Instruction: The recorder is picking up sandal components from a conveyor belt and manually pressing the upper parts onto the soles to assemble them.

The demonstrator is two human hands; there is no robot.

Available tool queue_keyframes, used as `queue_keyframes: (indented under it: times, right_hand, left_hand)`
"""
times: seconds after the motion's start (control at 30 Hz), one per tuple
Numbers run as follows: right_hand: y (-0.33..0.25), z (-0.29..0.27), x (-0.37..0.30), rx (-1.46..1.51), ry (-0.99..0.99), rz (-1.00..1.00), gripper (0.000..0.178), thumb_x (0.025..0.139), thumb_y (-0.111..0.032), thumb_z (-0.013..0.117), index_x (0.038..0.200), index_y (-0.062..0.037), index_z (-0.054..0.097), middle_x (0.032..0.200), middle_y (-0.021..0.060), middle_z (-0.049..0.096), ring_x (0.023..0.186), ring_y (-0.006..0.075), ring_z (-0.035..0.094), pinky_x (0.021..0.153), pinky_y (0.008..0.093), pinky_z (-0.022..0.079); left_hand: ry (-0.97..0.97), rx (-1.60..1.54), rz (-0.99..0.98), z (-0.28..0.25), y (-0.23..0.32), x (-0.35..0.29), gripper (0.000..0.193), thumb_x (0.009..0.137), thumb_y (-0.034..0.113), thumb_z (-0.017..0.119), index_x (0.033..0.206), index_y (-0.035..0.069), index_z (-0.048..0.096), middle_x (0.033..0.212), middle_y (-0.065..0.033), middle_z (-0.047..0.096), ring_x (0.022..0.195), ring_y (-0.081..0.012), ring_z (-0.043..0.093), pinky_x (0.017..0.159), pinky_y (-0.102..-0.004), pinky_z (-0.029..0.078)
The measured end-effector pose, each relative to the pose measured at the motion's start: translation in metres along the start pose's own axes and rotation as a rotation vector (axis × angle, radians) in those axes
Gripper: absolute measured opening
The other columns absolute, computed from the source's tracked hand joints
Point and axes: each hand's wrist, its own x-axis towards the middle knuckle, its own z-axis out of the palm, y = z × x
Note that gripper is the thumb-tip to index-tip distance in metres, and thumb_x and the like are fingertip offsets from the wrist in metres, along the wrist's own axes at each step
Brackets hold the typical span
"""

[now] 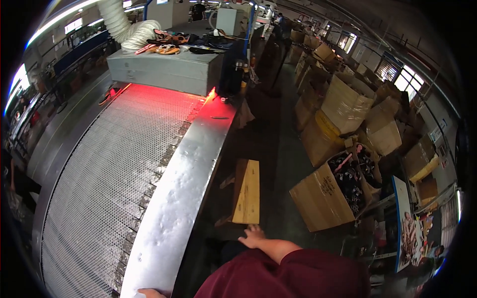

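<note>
My left hand [151, 293] shows only in part at the lower edge. Its visible finger is stretched out on the smooth metal side rail [171, 208] of a mesh conveyor [109, 174]. At the near end of a light wooden stool or box [247, 191], my right hand [254, 237] is open, with its fingers apart. Whether those fingertips touch the wood, I cannot tell. Past the far end of the belt stands a grey metal hood [164, 70], and red light glows beneath it.
Sandals [166, 48] and dark shoe parts lie on the hood beside a white flexible duct [117, 22]. On the right stand stacked cardboard boxes [345, 107] and an open carton [320, 196] of dark items. A blue-edged board [401, 223] leans at the far right.
</note>
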Motion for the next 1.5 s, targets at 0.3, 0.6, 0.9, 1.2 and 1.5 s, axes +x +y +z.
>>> queue_keyframes:
  times: [0.3,0.6,0.9,1.2,1.5]
  right_hand:
    - [0.127,0.031,0.006,0.413,-0.113,0.454,0.078,0.089,-0.063,0.039,0.135,-0.0004,0.048,0.141,0.0193,0.046,0.129,0.0357,0.044,0.107,0.0421,0.036]
    - [0.172,0.036,0.035,0.655,-0.132,0.137,0.076,0.087,-0.06,0.05,0.131,0.0015,0.052,0.135,0.0223,0.051,0.125,0.0338,0.049,0.104,0.038,0.039]
    - [0.308,0.059,0.014,0.577,-0.172,0.315,0.073,0.086,-0.058,0.051,0.121,0.0058,0.058,0.126,0.0255,0.056,0.117,0.038,0.055,0.097,0.0425,0.045]
    - [0.376,0.084,-0.031,0.612,-0.208,0.45,0.075,0.087,-0.059,0.048,0.123,0.0066,0.056,0.128,0.0254,0.055,0.119,0.0399,0.053,0.1,0.042,0.043]
    - [0.348,0.09,0.023,0.715,-0.196,0.321,0.072,0.084,-0.061,0.052,0.117,0.0028,0.061,0.122,0.0224,0.06,0.113,0.0377,0.057,0.093,0.0433,0.046]
  left_hand:
    - [0.081,-0.061,0.049,0.011,0.021,-0.037,0.073,0.07,0.063,0.06,0.125,0.015,0.052,0.135,-0.0213,0.043,0.124,-0.0381,0.04,0.104,-0.0548,0.03]
    - [0.191,-0.087,0.099,0.008,0.032,-0.098,0.07,0.067,0.061,0.064,0.119,0.014,0.061,0.131,-0.0218,0.05,0.119,-0.0376,0.047,0.102,-0.053,0.035]
    - [-1.291,-0.085,1.206,-0.011,0.049,-0.235,0.075,0.078,0.047,0.07,0.126,-0.008,0.053,0.123,-0.0226,0.06,0.113,-0.0264,0.06,0.095,-0.0343,0.047]
    - [-0.872,0.004,1.013,-0.086,0.089,-0.297,0.06,0.082,0.046,0.065,0.116,-0.004,0.063,0.112,-0.0182,0.067,0.107,-0.0265,0.063,0.091,-0.0337,0.048]
    - [-1.151,0.004,1.001,-0.045,0.066,-0.299,0.071,0.078,0.046,0.074,0.123,-0.006,0.057,0.112,-0.0197,0.067,0.103,-0.024,0.065,0.088,-0.0305,0.051]
